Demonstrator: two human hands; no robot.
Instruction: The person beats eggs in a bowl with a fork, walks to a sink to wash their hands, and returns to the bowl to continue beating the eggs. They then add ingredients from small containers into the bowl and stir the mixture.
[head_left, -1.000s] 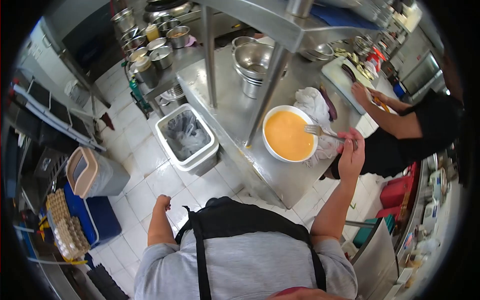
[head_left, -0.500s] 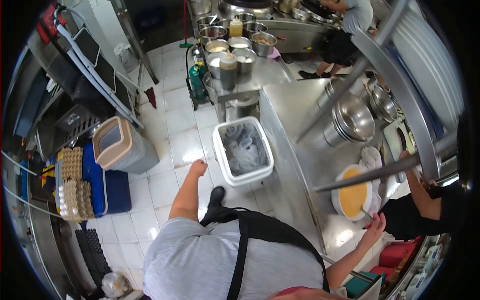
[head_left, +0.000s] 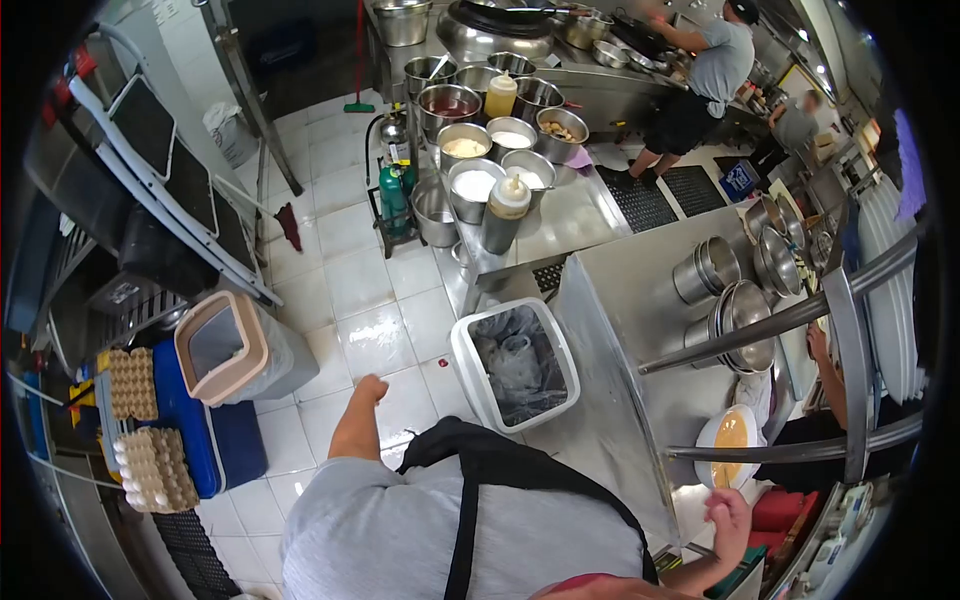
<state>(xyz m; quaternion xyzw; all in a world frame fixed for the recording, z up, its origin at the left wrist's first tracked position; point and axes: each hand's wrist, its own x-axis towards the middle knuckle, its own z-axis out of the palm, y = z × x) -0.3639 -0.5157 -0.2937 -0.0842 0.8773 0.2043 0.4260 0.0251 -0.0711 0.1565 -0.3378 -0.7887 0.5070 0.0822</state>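
My left hand (head_left: 372,389) hangs over the white floor tiles, fingers curled into a fist with nothing visible in it. A white bin (head_left: 463,372) with a dark, lined inside stands to its right. My right hand (head_left: 729,520) is closed just in front of a white bowl (head_left: 708,437) of orange-yellow liquid (head_left: 733,448). Whether those fingers hold anything is too blurred to tell. The bowl rests on the steel counter (head_left: 625,300), partly behind a metal rail (head_left: 800,450).
Steel pots (head_left: 450,110) and sauce bottles (head_left: 506,210) crowd a counter ahead. Nested metal bowls (head_left: 748,315) sit on the right. A beige-rimmed bin (head_left: 262,350), egg trays (head_left: 158,470) and a ladder (head_left: 180,200) are left. Co-workers (head_left: 722,65) stand further back; another's arm (head_left: 830,375) shows at right.
The view has tilted up, showing more of the far kitchen. My right hand was at a utensil handle by the bowl's rim; now it is lower, and no handle shows clearly in it.
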